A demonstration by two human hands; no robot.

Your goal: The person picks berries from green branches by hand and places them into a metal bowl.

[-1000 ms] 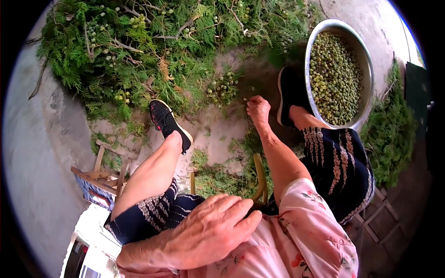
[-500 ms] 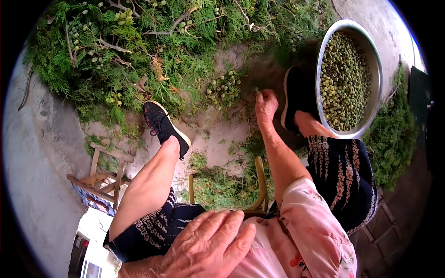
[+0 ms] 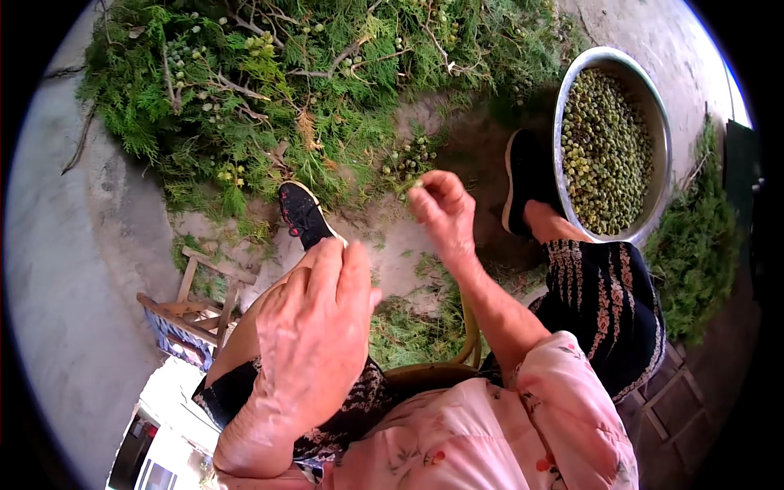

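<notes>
My right hand (image 3: 446, 214) is raised over the ground between my feet, thumb and fingers pinched on a small green cone (image 3: 418, 184). Just beyond it lies a little heap of cut sprigs with round green cones (image 3: 410, 157). My left hand (image 3: 314, 327) hangs above my left thigh with its back up and fingers stretched forward; nothing shows in it, though its palm is hidden. At the right, beside my right foot, stands a round metal basin (image 3: 663, 167) largely filled with green cones (image 3: 606, 151).
A big pile of green conifer branches (image 3: 237, 106) spreads across the far side. More greenery (image 3: 694, 253) lies right of the basin. At the left is a small wooden stool (image 3: 192, 306). Sprigs (image 3: 416, 331) litter the floor below my hands. My shoes (image 3: 300, 214) flank the work spot.
My right hand has come up from near the ground, toward me and left, with the small cone. The left hand has moved from my lap forward and left. The view has shifted slightly.
</notes>
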